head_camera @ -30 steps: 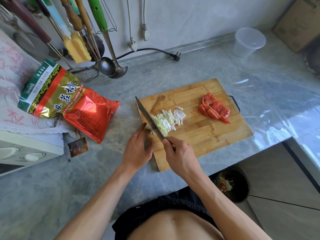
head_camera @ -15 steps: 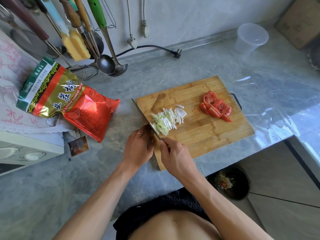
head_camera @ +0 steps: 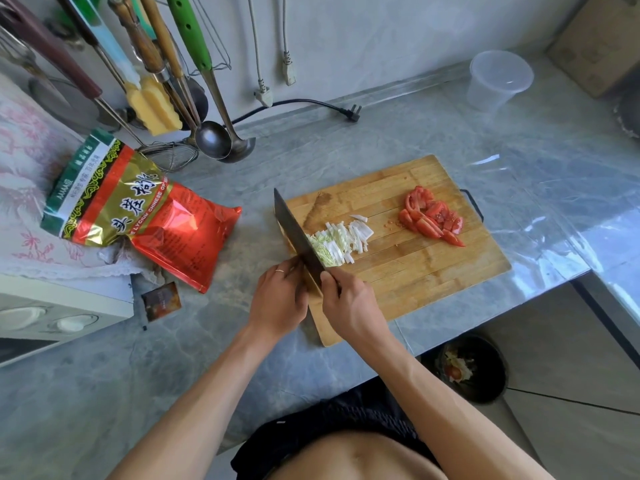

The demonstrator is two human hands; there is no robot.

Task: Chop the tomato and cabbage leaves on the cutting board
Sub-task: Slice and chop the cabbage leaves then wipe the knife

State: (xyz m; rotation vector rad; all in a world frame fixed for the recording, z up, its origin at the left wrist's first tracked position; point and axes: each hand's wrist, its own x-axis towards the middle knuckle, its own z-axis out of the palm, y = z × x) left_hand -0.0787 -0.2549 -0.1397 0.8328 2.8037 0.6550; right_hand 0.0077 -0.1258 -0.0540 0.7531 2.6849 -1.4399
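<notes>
A wooden cutting board (head_camera: 415, 271) lies on the grey counter. Cut cabbage strips (head_camera: 341, 239) sit in a small pile on its left part, and red tomato pieces (head_camera: 431, 216) lie at its far right. My right hand (head_camera: 349, 303) grips the handle of a dark cleaver (head_camera: 294, 230), whose blade stands on edge against the left side of the cabbage pile. My left hand (head_camera: 278, 296) rests at the board's left edge, fingers curled against the left face of the blade; whatever lies under them is hidden.
A red and gold food bag (head_camera: 138, 216) lies left of the board, with a small sachet (head_camera: 161, 301) below it. Ladles and utensils (head_camera: 211, 140) hang at the back left. A clear plastic tub (head_camera: 497, 81) stands at the back right. A bin (head_camera: 471, 367) sits below the counter edge.
The cleaver has shifted slightly left along the cabbage pile with both hands following. The cut pile to the right of the blade looks a little wider.
</notes>
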